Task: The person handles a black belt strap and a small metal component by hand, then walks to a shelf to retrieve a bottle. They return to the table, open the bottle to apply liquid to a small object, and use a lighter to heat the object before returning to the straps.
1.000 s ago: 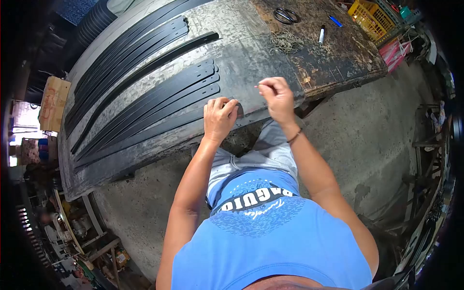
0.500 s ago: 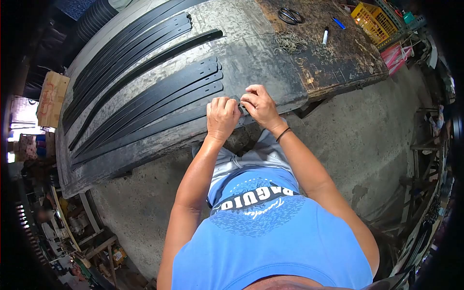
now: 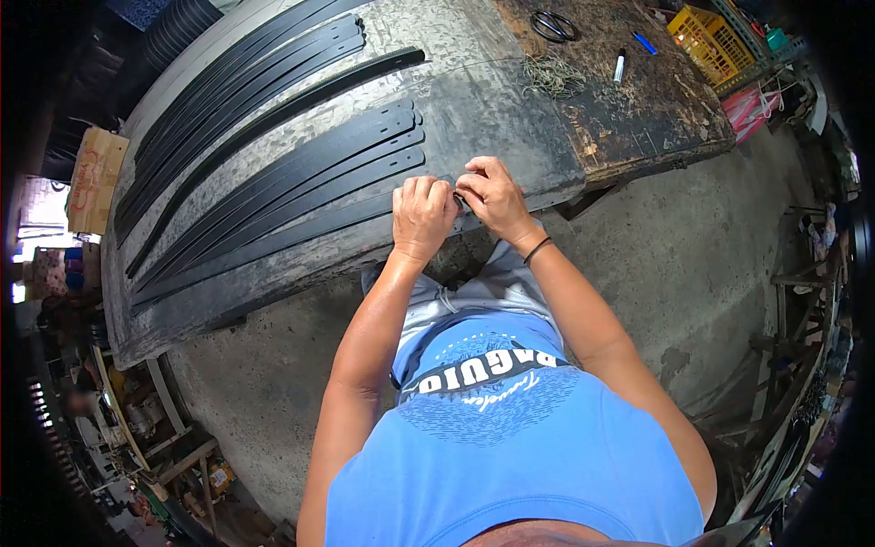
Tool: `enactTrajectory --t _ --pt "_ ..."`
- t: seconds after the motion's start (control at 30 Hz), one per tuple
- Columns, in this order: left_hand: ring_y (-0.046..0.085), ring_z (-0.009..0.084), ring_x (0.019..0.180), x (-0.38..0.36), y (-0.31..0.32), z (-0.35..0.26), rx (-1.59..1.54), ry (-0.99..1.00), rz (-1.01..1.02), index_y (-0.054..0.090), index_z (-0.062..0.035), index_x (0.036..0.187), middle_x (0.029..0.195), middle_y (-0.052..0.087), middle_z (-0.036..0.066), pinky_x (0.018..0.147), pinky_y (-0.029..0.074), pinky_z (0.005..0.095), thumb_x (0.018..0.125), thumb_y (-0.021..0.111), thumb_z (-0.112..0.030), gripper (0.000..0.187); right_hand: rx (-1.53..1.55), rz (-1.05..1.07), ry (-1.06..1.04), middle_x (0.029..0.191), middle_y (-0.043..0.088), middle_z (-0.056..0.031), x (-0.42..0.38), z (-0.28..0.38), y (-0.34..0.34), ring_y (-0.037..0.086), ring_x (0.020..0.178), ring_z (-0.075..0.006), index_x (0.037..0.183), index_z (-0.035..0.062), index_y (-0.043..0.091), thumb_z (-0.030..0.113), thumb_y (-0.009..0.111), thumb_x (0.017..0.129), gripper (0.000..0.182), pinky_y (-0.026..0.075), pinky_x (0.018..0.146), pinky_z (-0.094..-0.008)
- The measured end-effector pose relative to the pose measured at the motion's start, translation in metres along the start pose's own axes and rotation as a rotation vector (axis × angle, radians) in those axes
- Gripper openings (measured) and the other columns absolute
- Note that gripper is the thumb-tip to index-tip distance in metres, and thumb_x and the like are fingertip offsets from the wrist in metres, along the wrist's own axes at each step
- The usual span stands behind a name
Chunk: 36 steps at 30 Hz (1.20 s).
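A long flat black strip [image 3: 314, 227] lies along the table's near edge, and its right end runs in under my hands. My left hand [image 3: 423, 217] is closed over that end, fingers curled down. Right beside it, my right hand [image 3: 495, 198] pinches with thumb and fingers at the tip of the strip. A small dark bit shows between the two hands, but its details are hidden by the fingers. Just beyond lie several more black strips [image 3: 319, 164], fanned out, with slots near their rounded ends.
The worn table [image 3: 510, 118] carries another group of black strips [image 3: 264, 73] and a single thicker strip [image 3: 301, 102]. On the dark board [image 3: 638, 118] sit scissors [image 3: 553, 26], tangled string [image 3: 554, 77], a white marker [image 3: 620, 67] and a blue pen [image 3: 645, 43]. A yellow crate [image 3: 711, 46] stands beyond.
The camera view has shifted slightly. Both hands stay at the strip's end, with only a very small movement of the fingers.
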<state>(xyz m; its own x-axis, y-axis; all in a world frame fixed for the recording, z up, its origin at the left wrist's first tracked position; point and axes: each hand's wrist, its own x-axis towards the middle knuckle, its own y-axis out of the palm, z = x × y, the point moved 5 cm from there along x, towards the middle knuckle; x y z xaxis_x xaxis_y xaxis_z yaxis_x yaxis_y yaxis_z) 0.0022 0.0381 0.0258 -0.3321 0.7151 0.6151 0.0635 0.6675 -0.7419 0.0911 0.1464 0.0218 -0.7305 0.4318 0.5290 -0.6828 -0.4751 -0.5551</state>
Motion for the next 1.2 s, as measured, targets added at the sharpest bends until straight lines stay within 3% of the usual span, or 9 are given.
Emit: enactTrajectory --t 0.5,0.57,0.67,0.77,0.93,1.07,1.2 --pt "0.057 0.027 0.084 -0.003 -0.004 0.004 -0.058 -0.007 0.025 0.059 -0.0097 0.084 0.087 0.059 0.005 0.071 0.043 0.0397 0.074 0.07 -0.011 0.014 0.036 -0.02 -0.02 0.1 0.058 -0.0096 0.003 0.001 -0.004 0.059 0.093 -0.0277 0.087 0.004 0.069 0.007 0.072 0.078 0.01 0.05 0.082 -0.0359" --pt "0.057 0.0272 0.085 -0.005 -0.01 0.004 -0.111 -0.016 0.069 0.06 -0.0095 0.084 0.088 0.059 0.006 0.072 0.043 0.0395 0.074 0.071 -0.011 0.015 0.207 -0.079 0.174 0.097 0.059 -0.0094 0.005 -0.01 -0.007 0.061 0.086 -0.0253 0.086 0.0034 0.068 0.006 0.071 0.081 0.007 0.051 0.075 -0.0342" --pt "0.057 0.0261 0.091 -0.004 -0.022 -0.005 -0.195 0.049 0.069 0.061 -0.0096 0.085 0.092 0.059 0.005 0.077 0.043 0.04 0.075 0.071 -0.016 0.015 0.216 -0.13 0.242 0.094 0.06 -0.0095 0.014 -0.019 -0.01 0.061 0.081 -0.0224 0.087 0.0033 0.069 0.007 0.069 0.083 0.005 0.051 0.071 -0.0327" --pt "0.057 0.0269 0.092 -0.001 -0.022 -0.012 -0.077 0.116 0.073 0.062 -0.0095 0.089 0.095 0.058 0.006 0.08 0.043 0.041 0.075 0.071 -0.017 0.018 0.22 -0.184 0.297 0.092 0.061 -0.0096 0.023 -0.025 -0.01 0.061 0.079 -0.0214 0.088 0.0039 0.07 0.008 0.069 0.083 0.006 0.05 0.07 -0.0322" --pt "0.059 0.0284 0.087 0.002 -0.006 0.01 -0.149 -0.046 0.116 0.065 -0.0101 0.099 0.092 0.059 0.008 0.074 0.047 0.0397 0.077 0.072 -0.014 0.024 0.213 -0.195 0.349 0.092 0.06 -0.0085 0.026 -0.029 -0.003 0.061 0.078 -0.021 0.088 0.0054 0.071 0.01 0.07 0.082 0.007 0.05 0.069 -0.0318" --pt "0.06 0.0288 0.077 0.023 0.002 0.01 -0.089 -0.069 0.092 0.063 -0.0106 0.091 0.087 0.057 0.009 0.066 0.05 0.0412 0.078 0.069 -0.011 0.014 0.189 -0.204 0.296 0.094 0.06 -0.0079 0.024 -0.03 0.004 0.061 0.079 -0.0224 0.088 0.006 0.07 0.009 0.07 0.082 0.007 0.051 0.07 -0.0325" --pt "0.06 0.0298 0.075 0.019 0.013 0.018 -0.04 -0.055 0.087 0.061 -0.0089 0.086 0.084 0.057 0.01 0.065 0.05 0.041 0.078 0.068 -0.009 0.011 0.123 -0.14 0.165 0.096 0.059 -0.0081 0.024 -0.021 0.004 0.062 0.084 -0.0256 0.088 0.006 0.07 0.009 0.071 0.081 0.008 0.051 0.074 -0.0354"
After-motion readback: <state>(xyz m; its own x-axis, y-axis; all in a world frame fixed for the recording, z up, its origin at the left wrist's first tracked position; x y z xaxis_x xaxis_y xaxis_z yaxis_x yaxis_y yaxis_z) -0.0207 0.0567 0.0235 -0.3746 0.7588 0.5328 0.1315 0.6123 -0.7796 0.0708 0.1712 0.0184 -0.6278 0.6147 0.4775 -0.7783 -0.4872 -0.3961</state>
